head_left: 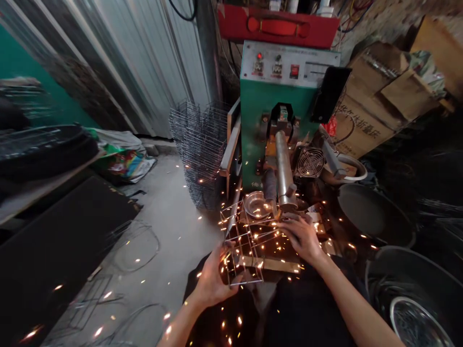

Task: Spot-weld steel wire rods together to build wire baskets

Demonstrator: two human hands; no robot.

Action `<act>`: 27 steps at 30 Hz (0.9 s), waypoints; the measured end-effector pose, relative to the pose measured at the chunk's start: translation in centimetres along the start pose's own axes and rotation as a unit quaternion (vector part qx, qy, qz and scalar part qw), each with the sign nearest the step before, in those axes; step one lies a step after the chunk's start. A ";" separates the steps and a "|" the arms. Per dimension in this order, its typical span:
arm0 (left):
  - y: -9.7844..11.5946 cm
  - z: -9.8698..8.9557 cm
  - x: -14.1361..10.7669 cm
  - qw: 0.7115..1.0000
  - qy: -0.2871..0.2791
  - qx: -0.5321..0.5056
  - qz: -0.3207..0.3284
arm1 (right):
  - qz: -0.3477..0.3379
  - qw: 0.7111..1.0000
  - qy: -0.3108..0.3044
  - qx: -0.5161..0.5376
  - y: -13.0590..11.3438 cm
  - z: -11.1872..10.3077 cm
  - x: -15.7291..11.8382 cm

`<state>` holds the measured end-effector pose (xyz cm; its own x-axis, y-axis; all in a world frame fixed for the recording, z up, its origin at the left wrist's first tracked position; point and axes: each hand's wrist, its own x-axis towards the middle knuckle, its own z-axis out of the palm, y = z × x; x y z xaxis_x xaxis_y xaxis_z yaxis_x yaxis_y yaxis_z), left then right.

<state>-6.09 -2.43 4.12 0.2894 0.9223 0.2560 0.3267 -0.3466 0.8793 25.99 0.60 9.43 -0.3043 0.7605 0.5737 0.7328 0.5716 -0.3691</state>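
A small wire basket frame is held under the electrode arm of a green spot welder, and bright sparks fly out all round it. My left hand grips the frame's near left side, thumb and fingers closed round the wires. With closed fingertips, my right hand is at the frame's far right end, close beneath the electrode tip. Sparks hide exactly which wire these fingertips pinch. Behind the frame sits a shallow metal bowl.
Stacked wire baskets stand left of the welder. A phone is fixed at its right edge. Dark round basins and cardboard boxes crowd the right side. Loose wire pieces lie on the floor beside a black board.
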 end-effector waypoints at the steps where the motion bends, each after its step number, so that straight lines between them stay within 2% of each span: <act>1: 0.1 0.0 0.1 1.000 -0.004 -0.012 -0.006 | 0.012 1.000 0.003 0.001 -0.1 -0.1 0.0; 3: 0.1 0.0 0.2 0.999 -0.021 -0.025 -0.019 | 0.032 0.999 0.009 -0.013 -0.4 -0.1 0.1; 8: -0.3 -0.1 0.4 0.998 -0.044 -0.030 -0.031 | 0.029 0.998 0.015 -0.052 -0.8 -0.1 -0.1; 11: -0.1 -0.2 -0.2 0.999 -0.030 0.009 -0.017 | 0.030 0.998 0.016 -0.056 -0.6 0.0 -0.1; 15: 0.2 -0.1 -1.2 0.996 0.020 0.089 0.014 | 0.003 0.999 0.011 -0.053 0.0 0.3 -0.4; 17: 0.1 0.2 -1.4 0.997 0.030 0.064 0.003 | -0.006 0.998 0.016 -0.063 0.3 0.5 -0.5; 22: -0.6 1.5 -1.7 0.991 -0.012 -0.098 -0.089 | -0.003 0.993 0.010 -0.116 -0.1 -0.2 -0.1; 27: -0.6 2.0 -2.5 0.995 0.001 -0.069 -0.069 | -0.065 0.991 -0.040 -0.113 -0.3 -1.2 -0.5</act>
<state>-5.23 -4.82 2.13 0.2486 0.9600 0.1290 0.2360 -0.1892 0.9531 26.66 -0.30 10.10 -0.4457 0.7122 0.5423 0.7991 0.5896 -0.1176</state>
